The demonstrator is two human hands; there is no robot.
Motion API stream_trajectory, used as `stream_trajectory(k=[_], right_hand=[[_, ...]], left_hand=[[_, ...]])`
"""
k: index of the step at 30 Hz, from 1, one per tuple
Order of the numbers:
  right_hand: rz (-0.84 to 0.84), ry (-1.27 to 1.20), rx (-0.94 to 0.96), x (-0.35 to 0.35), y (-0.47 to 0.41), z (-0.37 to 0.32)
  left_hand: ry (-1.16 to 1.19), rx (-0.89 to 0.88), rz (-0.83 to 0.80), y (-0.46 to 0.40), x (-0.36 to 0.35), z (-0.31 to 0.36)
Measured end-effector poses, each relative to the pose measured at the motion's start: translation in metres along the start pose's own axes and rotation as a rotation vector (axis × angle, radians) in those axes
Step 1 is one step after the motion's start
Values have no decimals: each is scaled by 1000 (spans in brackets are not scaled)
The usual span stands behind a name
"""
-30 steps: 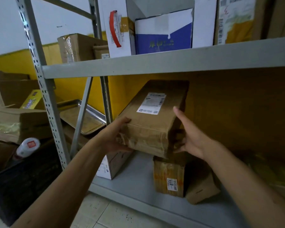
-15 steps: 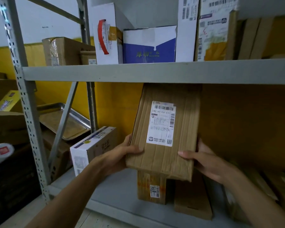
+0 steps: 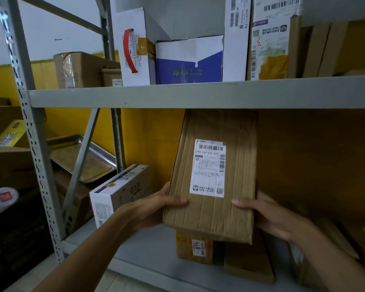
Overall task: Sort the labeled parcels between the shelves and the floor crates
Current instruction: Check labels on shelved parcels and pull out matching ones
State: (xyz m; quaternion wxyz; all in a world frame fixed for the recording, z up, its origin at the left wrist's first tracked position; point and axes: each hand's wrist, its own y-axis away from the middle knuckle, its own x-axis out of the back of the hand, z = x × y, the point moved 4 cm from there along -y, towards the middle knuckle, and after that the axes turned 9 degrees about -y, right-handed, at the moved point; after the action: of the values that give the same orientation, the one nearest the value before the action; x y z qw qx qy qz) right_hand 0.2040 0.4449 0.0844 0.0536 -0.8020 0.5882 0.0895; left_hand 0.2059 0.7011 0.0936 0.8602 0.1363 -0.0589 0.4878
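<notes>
Far left: dark floor crate [image 3: 15,234], white cap with red sticker [image 3: 2,198] sticking out on top. Grey perforated steel upright [image 3: 30,131] next. White-and-tan printed carton [image 3: 118,192] lies on the grey lower shelf [image 3: 148,247]. Left hand [image 3: 154,209] grips the lower left edge of the flat brown cardboard parcel [image 3: 213,178], thumb across the front, fingers behind. Parcel is upright, slightly tilted, white shipping label [image 3: 209,168] facing camera, held above a small brown box [image 3: 194,246] on the lower shelf. Right hand [image 3: 268,216] grips its lower right edge, same way. Upper shelf [image 3: 198,94]: blue-and-white box [image 3: 189,62] among labelled cartons.
</notes>
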Motion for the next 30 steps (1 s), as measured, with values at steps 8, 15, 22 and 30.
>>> stream_trajectory(k=[8,15,22,30], right_hand=[[171,-232,-163,-2,-9,0],[230,-470,-119,-12,-22,10],[166,-589,-115,-66,-61,55],[168,-586,-104,-88,-75,59]], left_hand=[[118,-53,45,2,11,24],[-218,-184,263,4,21,41],[-1453,-733,650,35,2,79],[-1418,-703,759,45,30,47]])
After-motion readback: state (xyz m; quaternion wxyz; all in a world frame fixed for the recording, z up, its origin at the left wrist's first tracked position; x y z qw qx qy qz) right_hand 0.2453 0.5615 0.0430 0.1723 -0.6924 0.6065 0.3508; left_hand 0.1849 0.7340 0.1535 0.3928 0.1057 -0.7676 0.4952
